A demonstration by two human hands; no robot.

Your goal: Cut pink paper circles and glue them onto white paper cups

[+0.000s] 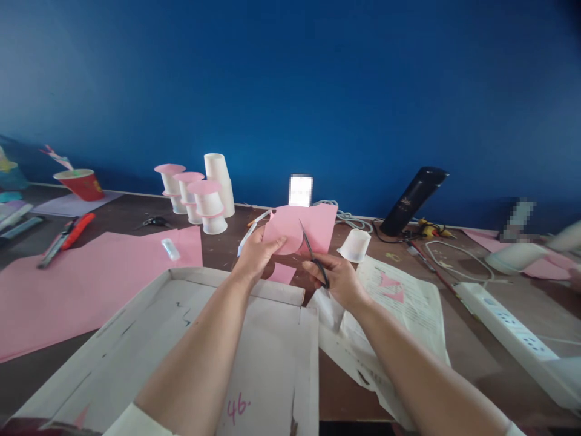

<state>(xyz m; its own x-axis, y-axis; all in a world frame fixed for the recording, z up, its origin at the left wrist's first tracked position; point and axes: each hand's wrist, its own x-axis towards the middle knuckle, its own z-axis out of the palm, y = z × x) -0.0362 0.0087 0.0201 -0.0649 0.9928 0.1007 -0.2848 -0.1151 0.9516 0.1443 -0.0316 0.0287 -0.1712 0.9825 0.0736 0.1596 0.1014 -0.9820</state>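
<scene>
My left hand (256, 255) pinches a piece of pink paper (313, 227) held up over the table, thumb on its rounded cut edge. My right hand (338, 280) grips small black-handled scissors (314, 254), whose blades point up into the paper. Both hands hover above the far edge of a shallow white cardboard tray (272, 339).
A large pink sheet (82, 278) lies at left with a small white tube (170, 249) on it. Several white cups with pink lids (202, 197) stand behind, one cup (354, 245) lies tipped. A printed sheet (408, 303), power strip (508, 324), cables, black device (413, 200) and red cutter (75, 233) surround.
</scene>
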